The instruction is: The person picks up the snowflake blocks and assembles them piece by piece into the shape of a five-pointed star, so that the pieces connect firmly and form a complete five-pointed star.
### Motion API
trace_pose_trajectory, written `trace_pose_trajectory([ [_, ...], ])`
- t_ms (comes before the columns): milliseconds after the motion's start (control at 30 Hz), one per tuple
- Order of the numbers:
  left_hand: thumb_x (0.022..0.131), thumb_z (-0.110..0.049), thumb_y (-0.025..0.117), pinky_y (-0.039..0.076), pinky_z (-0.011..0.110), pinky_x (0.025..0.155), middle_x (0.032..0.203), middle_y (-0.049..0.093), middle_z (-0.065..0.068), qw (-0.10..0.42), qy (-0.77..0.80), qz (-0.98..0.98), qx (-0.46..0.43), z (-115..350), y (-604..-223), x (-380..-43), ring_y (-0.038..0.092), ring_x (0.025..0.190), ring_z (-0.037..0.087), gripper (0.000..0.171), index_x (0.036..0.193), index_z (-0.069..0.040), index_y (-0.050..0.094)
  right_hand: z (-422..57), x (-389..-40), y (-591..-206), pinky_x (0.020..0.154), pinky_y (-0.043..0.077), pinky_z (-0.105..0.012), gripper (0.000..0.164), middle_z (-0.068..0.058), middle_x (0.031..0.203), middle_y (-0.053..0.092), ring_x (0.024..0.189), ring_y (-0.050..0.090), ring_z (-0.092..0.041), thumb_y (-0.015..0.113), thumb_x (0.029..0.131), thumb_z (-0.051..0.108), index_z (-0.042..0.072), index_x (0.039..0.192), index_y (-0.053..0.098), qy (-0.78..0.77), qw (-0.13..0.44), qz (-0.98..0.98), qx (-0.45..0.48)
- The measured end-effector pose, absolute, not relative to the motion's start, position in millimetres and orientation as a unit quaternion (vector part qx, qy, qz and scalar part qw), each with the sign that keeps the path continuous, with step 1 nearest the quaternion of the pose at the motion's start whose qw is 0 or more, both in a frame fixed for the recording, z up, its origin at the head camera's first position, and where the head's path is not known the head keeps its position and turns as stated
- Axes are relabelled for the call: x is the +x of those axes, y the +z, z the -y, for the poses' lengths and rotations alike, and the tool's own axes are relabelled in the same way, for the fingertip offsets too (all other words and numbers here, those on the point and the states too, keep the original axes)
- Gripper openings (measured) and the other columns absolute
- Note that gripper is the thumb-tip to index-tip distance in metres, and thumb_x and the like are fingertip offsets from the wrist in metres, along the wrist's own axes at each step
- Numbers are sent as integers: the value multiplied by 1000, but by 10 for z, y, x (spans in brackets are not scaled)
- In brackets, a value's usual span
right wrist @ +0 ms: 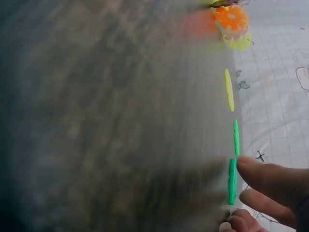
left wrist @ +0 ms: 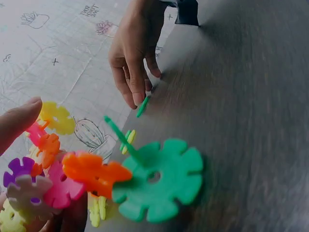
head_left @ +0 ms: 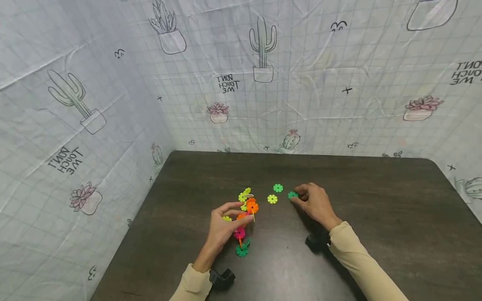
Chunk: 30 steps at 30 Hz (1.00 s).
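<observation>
My left hand (head_left: 224,223) grips a joined cluster of notched plastic flower discs (head_left: 239,233) in pink, orange, purple, yellow and white. At the near end of that cluster, a large green disc (left wrist: 161,181) carries a second green one (left wrist: 124,140) seen edge-on. Over to the right, my right hand (head_left: 315,202) pinches the edge of a loose green disc (head_left: 292,195) at the table surface, its thumb (right wrist: 263,176) right at the disc. Just left of it lie another green disc (head_left: 278,188) and a yellow disc (head_left: 272,199).
A dark wood-grain table (head_left: 376,196) is under both hands. Beyond its far edge and left side hangs a pale cloth (head_left: 312,83) printed with cacti. Beside the left hand's fingers, yellow discs (head_left: 242,196) show at the far end of the cluster.
</observation>
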State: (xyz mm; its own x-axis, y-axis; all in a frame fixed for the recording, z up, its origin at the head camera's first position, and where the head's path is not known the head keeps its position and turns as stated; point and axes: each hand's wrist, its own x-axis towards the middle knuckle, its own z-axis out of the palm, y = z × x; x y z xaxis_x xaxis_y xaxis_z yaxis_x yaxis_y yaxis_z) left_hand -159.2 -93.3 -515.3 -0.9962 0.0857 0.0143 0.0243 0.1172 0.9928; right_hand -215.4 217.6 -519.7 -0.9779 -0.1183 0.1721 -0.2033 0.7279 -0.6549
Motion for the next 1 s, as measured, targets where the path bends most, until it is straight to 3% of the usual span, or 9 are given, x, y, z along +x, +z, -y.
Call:
trace_pose_trajectory([
  [67, 80, -27, 92, 48, 39, 102, 94, 82, 7, 20, 650, -759, 43, 947, -5139, -1599, 63, 120, 22, 46, 121, -12, 76, -2165, -2172, -5189, 74, 61, -44, 32, -18, 103, 67, 87, 73, -28, 82, 92, 20, 0, 116, 76, 347, 60, 931, 94],
  [133, 81, -29, 91, 54, 30, 84, 95, 81, 5, 17, 625, -779, 55, 969, -5119, -1601, 67, 102, 19, 43, 119, -17, 77, -2157, -2184, -5181, 76, 60, -46, 32, -17, 102, 66, 87, 72, -27, 82, 92, 20, 0, 116, 76, 336, 58, 934, 101],
  [267, 86, -32, 87, 54, 22, 63, 98, 76, 4, 12, 561, -821, 108, 1017, -5088, -1612, 67, 75, 11, 37, 119, -16, 78, -2150, -2186, -5170, 78, 60, -47, 28, -17, 103, 67, 87, 72, -28, 82, 91, 18, 0, 111, 76, 333, 51, 936, 100],
  [400, 92, -29, 81, 60, 21, 72, 104, 71, 4, 32, 538, -826, 162, 1047, -5061, -1625, 69, 79, 7, 35, 120, -9, 75, -2153, -2169, -5162, 77, 59, -46, 25, -17, 100, 68, 86, 70, -28, 84, 89, 16, 0, 105, 75, 343, 44, 934, 94],
  [500, 95, -24, 78, 61, 21, 76, 105, 70, 7, 58, 556, -809, 182, 1053, -5044, -1624, 72, 84, 11, 32, 120, -7, 73, -2154, -2142, -5159, 73, 59, -40, 25, -16, 96, 70, 83, 69, -24, 86, 86, 14, 1, 102, 72, 357, 37, 928, 99],
  [733, 98, -15, 74, 56, 20, 67, 93, 77, 19, 74, 603, -768, 202, 1036, -5078, -1637, 70, 74, 12, 22, 116, -4, 70, -2121, -2043, -5150, 62, 55, -24, 23, -10, 88, 72, 73, 67, -14, 86, 86, 11, 2, 100, 69, 405, 9, 905, 132],
  [1000, 96, -15, 76, 56, 21, 69, 89, 72, 16, 62, 614, -759, 205, 985, -5077, -1642, 64, 70, 9, 17, 108, -5, 69, -2034, -1883, -5134, 64, 61, -26, 16, -12, 96, 78, 78, 76, -21, 76, 95, 8, 5, 109, 72, 463, -31, 870, 167],
])
